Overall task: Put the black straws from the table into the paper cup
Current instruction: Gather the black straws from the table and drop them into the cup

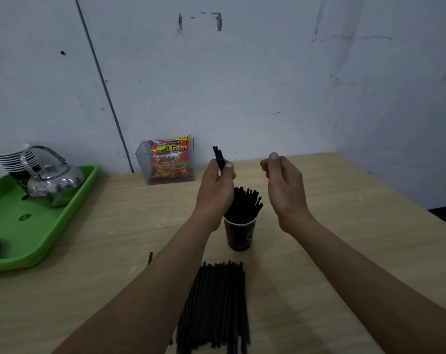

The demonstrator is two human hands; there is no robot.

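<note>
A dark paper cup (239,235) stands at the middle of the wooden table (344,226), with several black straws (245,204) sticking up out of it. A pile of black straws (217,305) lies flat on the table in front of the cup, near me. My left hand (215,186) is raised above and just left of the cup, shut on a few black straws (218,157) whose ends poke up above my fingers. My right hand (283,182) hovers to the right of the cup, fingers curled in, with nothing visible in it.
A green tray (17,241) at the left holds a metal kettle (53,183) and a stack of paper cups (14,159). A clear box with a snack packet (169,160) stands against the back wall. One stray straw (150,258) lies left of the pile.
</note>
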